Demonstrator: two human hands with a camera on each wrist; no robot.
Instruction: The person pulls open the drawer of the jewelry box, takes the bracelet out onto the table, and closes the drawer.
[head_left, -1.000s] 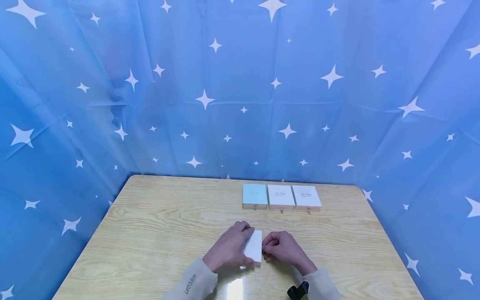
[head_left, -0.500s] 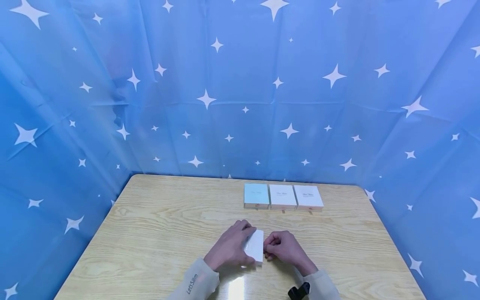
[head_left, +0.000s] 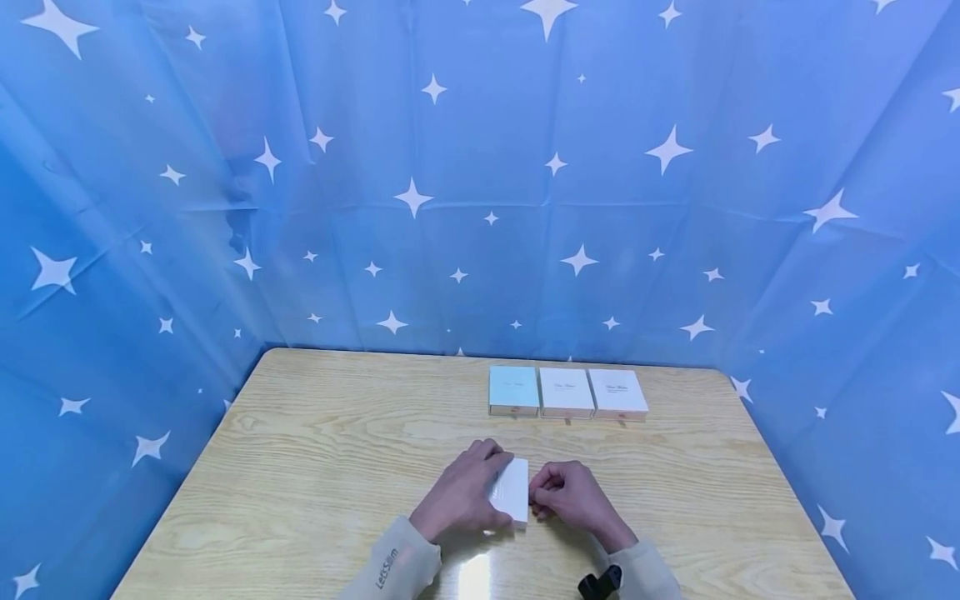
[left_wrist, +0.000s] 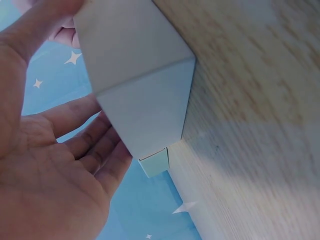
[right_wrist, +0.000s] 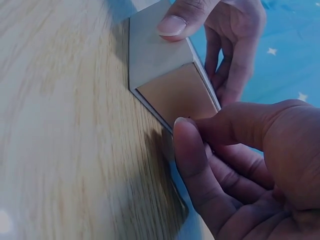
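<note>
On the wooden table lies a small white drawer box (head_left: 512, 492) with faint lettering on top. My left hand (head_left: 461, 490) grips it from the left, thumb on the near side and fingers on the far side. In the right wrist view, the box's brown drawer front (right_wrist: 172, 92) faces my right hand (right_wrist: 235, 160). That hand's thumb and index fingertip pinch at the middle of this front, where a small pull tab is mostly hidden between them. The left wrist view shows plain white sides of the box (left_wrist: 147, 107).
At the back stand a light blue box (head_left: 513, 387), a white box (head_left: 566, 390) and another white box (head_left: 618, 392) in a row, with small tabs at their fronts. A blue star-patterned curtain (head_left: 480, 167) hangs behind the wooden table (head_left: 315, 467).
The head view has shifted slightly, so everything sits a little farther right in it. Both hands stay in place at the box, with no clear movement of the drawer.
</note>
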